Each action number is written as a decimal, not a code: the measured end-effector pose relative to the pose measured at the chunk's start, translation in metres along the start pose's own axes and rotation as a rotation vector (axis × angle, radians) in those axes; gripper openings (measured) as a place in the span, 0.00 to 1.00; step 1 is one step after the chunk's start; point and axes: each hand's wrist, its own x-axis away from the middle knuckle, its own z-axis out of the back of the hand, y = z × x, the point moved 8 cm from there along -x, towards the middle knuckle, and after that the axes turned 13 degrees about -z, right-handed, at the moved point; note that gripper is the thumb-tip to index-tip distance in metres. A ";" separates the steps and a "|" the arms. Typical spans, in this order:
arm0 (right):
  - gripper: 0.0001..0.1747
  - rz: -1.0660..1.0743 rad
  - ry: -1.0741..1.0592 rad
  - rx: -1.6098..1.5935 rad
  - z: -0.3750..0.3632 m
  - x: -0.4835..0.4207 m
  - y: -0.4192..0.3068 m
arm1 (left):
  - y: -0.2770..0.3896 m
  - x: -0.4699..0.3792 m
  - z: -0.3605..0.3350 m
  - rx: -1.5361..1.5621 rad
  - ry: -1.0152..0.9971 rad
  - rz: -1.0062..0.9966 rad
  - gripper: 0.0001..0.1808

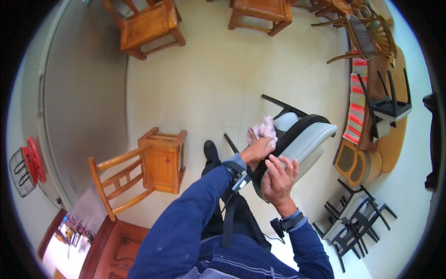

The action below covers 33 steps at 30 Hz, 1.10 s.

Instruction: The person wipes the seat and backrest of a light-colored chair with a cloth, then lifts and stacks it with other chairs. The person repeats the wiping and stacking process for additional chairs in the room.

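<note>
A chair (302, 141) with light grey padding and a black frame stands tilted in front of me. Its thin black legs (283, 104) reach out to the far left. My left hand (259, 150) is closed around a crumpled pale pink cloth (262, 130), pressed near the black edge of the chair's frame and the grey seat part (286, 121). On the near end of the padded backrest, my right hand (280, 178) grips the chair with fingers spread over the grey surface. Part of the seat is hidden behind the backrest.
Left of me stands a wooden chair (162, 167); two more wooden chairs (150, 26) (261, 14) are farther off. Along the right lie upturned black-legged chairs (392, 106), stacked black-and-grey chairs (355, 212) and a brown wooden bench (374, 101). A sliding door (85, 87) borders the left.
</note>
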 end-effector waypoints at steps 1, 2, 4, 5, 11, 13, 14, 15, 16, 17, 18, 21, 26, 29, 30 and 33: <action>0.23 -0.014 0.013 0.003 0.000 0.001 0.000 | 0.011 0.004 0.000 -0.083 0.017 0.027 0.24; 0.26 -0.033 0.005 -0.003 -0.001 0.001 0.001 | 0.008 0.006 0.001 0.052 -0.033 0.121 0.29; 0.32 -0.065 0.027 -0.033 0.003 0.003 0.003 | 0.010 0.009 -0.004 0.130 -0.085 0.214 0.35; 0.35 -0.060 0.028 -0.030 0.005 0.002 0.003 | 0.010 0.008 -0.007 0.123 -0.102 0.243 0.35; 0.52 -0.429 0.103 -0.159 0.030 0.008 0.048 | 0.019 -0.002 -0.015 0.171 0.019 0.147 0.28; 0.53 -0.424 0.083 -0.231 0.034 0.018 0.056 | 0.033 -0.004 -0.022 0.053 0.012 0.026 0.27; 0.52 -0.425 0.110 -0.241 0.039 0.025 0.062 | 0.038 -0.002 -0.030 0.016 0.034 0.019 0.27; 0.51 -0.449 0.119 -0.260 0.043 0.035 0.071 | 0.038 0.000 -0.041 -0.014 0.031 0.081 0.26; 0.50 -0.470 0.140 -0.275 0.052 0.049 0.081 | 0.049 0.002 -0.058 0.034 0.013 0.035 0.28; 0.49 -0.456 0.157 -0.288 0.063 0.064 0.092 | 0.060 0.006 -0.073 0.066 0.034 -0.010 0.29; 0.49 -0.465 0.164 -0.305 0.077 0.081 0.106 | 0.066 0.009 -0.093 -0.011 0.011 0.028 0.29; 0.48 -0.497 0.165 -0.292 0.113 0.128 0.147 | 0.107 0.023 -0.151 -0.308 0.091 -0.022 0.33; 0.43 -0.575 0.095 0.000 0.152 0.199 0.210 | 0.149 0.042 -0.256 -0.423 0.071 -0.005 0.34; 0.40 -0.595 0.096 0.083 0.164 0.233 0.239 | 0.154 0.052 -0.309 -0.471 -0.011 -0.034 0.37; 0.40 -0.580 0.099 0.081 0.167 0.242 0.248 | 0.155 0.057 -0.324 -0.498 -0.014 -0.084 0.38; 0.41 -0.719 0.145 -0.241 0.170 0.274 0.285 | 0.132 0.063 -0.360 -0.428 -0.054 -0.082 0.43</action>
